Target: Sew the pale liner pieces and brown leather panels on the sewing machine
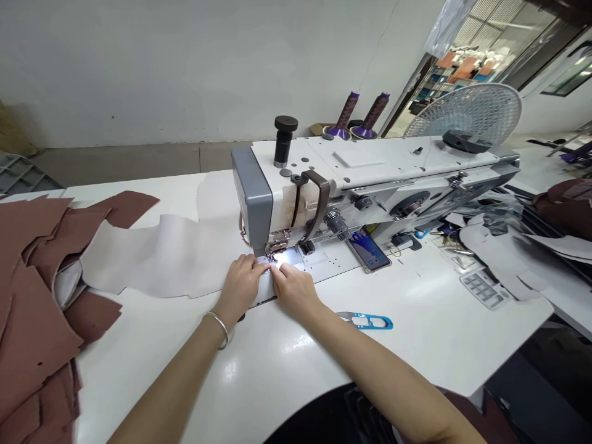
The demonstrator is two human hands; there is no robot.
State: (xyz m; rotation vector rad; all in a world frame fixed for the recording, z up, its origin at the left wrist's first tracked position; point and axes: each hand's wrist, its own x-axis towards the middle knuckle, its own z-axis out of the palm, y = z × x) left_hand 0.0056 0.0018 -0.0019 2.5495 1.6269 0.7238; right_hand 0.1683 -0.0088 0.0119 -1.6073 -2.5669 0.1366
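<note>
My left hand [240, 283] and my right hand [293, 290] hold a pale grey leather piece [152, 256] on the white sewing table [272, 364], with their fingertips close to the presser foot [276, 245] of an industrial sewing machine [370, 166]. The small lit area under the machine head is partly hidden by my fingers. The pale piece runs off to the left and joins a stack of reddish-brown leather pieces [32, 308]. A silver bangle [218, 327] circles my left wrist.
A smartphone [369, 250] lies behind my right hand, and blue-handled thread snips [370, 320] lie to its right. Purple thread cones [356, 114] stand behind the machine. A wire fan [467, 114] stands at back right. Scraps, a keypad and tools lie at right.
</note>
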